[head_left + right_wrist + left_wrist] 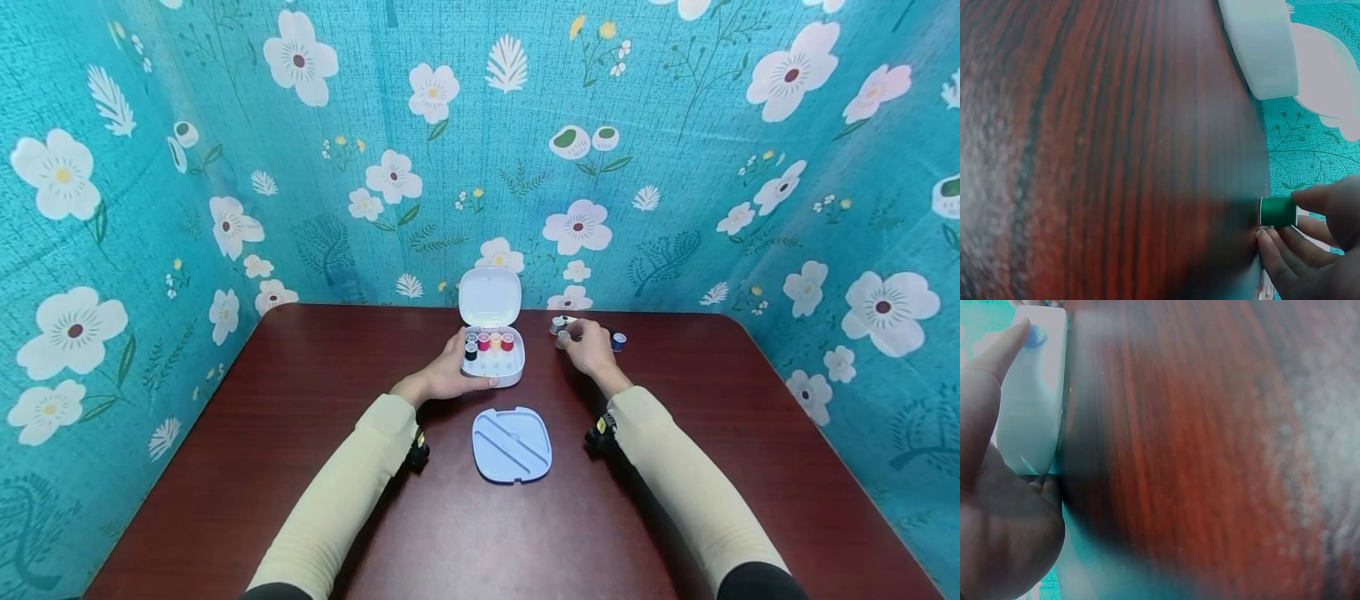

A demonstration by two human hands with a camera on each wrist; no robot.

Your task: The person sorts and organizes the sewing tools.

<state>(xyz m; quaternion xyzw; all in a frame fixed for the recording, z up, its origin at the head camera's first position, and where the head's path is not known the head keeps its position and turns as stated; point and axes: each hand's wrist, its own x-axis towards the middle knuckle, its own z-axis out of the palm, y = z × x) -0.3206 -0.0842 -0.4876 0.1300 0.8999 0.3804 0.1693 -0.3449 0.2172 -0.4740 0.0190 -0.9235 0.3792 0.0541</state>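
A white sewing box [512, 378] stands with its lid [490, 296] raised, and several thread spools sit in its back left part, among them a black spool [471, 353] and a yellow spool [496, 342]. My left hand [444, 373] grips the box by its left side, thumb along the front wall [1032, 412]. To the right of the box, my right hand [592, 348] pinches a green thread spool [1278, 211] between thumb and fingers, close to the tabletop. Next to this hand are a blue spool [618, 342] and a greyish spool [557, 326].
A light blue tray [512, 450] with diagonal ridges lies on the dark wooden table [315, 433], in front of the box. Behind the table's far edge hangs a flowered turquoise cloth [450, 167]. Some small items lie partly hidden behind my right hand.
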